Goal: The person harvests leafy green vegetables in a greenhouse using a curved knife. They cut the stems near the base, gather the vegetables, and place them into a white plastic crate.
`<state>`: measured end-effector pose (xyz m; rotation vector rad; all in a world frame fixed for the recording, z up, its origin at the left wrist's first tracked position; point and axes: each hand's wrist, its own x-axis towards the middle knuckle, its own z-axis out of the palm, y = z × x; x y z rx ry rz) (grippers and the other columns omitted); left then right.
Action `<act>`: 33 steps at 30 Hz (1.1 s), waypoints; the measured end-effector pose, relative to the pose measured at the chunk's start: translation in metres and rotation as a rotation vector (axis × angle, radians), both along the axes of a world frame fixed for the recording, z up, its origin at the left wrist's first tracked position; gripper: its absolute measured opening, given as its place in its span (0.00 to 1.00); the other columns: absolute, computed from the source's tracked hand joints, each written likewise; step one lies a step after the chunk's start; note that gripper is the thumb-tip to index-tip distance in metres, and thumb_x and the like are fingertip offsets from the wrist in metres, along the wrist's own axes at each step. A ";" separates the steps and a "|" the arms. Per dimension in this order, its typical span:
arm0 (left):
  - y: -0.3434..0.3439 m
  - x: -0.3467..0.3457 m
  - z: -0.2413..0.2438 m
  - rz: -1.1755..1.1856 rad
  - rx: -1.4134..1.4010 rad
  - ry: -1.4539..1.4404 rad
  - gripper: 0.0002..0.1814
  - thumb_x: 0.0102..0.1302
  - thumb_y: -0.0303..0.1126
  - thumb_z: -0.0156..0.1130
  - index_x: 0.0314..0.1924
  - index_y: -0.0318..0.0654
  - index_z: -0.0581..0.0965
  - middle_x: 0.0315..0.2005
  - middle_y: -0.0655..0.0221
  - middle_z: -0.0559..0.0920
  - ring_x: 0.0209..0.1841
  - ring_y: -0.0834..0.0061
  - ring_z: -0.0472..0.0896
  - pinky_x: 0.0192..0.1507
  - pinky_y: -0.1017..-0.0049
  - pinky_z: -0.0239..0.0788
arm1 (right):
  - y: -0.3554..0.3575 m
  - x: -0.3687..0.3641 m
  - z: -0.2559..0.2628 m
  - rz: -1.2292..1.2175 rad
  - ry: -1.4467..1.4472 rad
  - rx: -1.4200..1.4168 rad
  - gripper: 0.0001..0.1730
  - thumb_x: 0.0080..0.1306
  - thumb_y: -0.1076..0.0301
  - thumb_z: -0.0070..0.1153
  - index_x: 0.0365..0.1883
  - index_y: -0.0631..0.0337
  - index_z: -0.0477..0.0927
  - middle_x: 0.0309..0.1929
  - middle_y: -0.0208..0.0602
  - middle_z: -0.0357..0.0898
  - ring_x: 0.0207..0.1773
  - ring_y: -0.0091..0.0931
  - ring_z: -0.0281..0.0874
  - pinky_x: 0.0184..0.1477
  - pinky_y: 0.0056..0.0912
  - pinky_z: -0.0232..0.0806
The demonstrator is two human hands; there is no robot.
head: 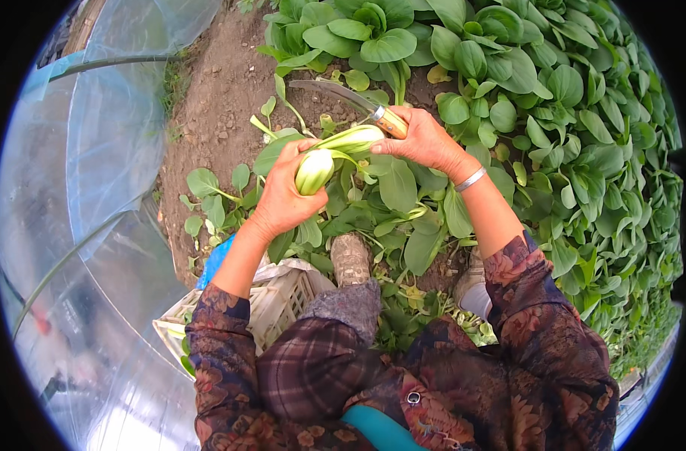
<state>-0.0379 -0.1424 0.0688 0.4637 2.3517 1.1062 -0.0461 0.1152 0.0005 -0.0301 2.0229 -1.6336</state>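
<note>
My left hand (pixel 289 189) grips a head of bok choy (pixel 314 171), its pale base facing up. A second bok choy head (pixel 357 138) lies between my hands, with its leaf stalks running towards my left fingers. In my right hand (pixel 427 138) is a knife, its wooden handle (pixel 392 122) in my fingers and its slightly curved blade (pixel 334 93) pointing left. My right thumb rests at the base of the second head. Loose bok choy leaves (pixel 399 186) lie on the ground below both hands.
Dense rows of growing bok choy (pixel 574 129) fill the right side and the top. A white plastic crate (pixel 286 299) stands by my left leg, a blue item (pixel 214 260) beside it. Clear plastic sheeting (pixel 117 124) over hoops borders the bare soil (pixel 207 113) at left.
</note>
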 end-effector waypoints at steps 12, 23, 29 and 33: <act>-0.016 -0.004 -0.002 0.213 0.268 -0.731 0.30 0.50 0.24 0.59 0.57 0.29 0.71 0.52 0.61 0.77 0.58 0.68 0.75 0.63 0.70 0.63 | 0.003 0.005 -0.013 -0.064 0.015 0.137 0.24 0.52 0.56 0.70 0.40 0.63 0.79 0.26 0.29 0.79 0.27 0.17 0.72 0.32 0.26 0.68; -0.011 0.002 -0.014 0.051 -0.120 -0.411 0.28 0.49 0.22 0.60 0.55 0.35 0.73 0.50 0.68 0.79 0.54 0.75 0.76 0.56 0.75 0.67 | -0.051 0.020 0.010 -0.014 0.107 -0.106 0.14 0.56 0.64 0.63 0.36 0.64 0.78 0.28 0.39 0.78 0.32 0.29 0.76 0.38 0.34 0.68; -0.015 0.001 -0.017 0.268 0.130 -0.653 0.29 0.49 0.21 0.59 0.56 0.34 0.73 0.50 0.67 0.79 0.53 0.74 0.77 0.55 0.75 0.68 | -0.020 0.016 0.016 -0.118 0.093 -0.190 0.15 0.56 0.64 0.66 0.39 0.62 0.80 0.30 0.31 0.78 0.33 0.21 0.76 0.37 0.28 0.69; 0.002 0.007 -0.005 0.188 0.036 -0.426 0.25 0.45 0.26 0.64 0.47 0.35 0.74 0.37 0.72 0.76 0.40 0.77 0.76 0.47 0.76 0.69 | -0.043 0.023 0.018 0.004 0.104 -0.267 0.18 0.55 0.66 0.66 0.42 0.63 0.79 0.30 0.34 0.78 0.32 0.21 0.74 0.38 0.28 0.69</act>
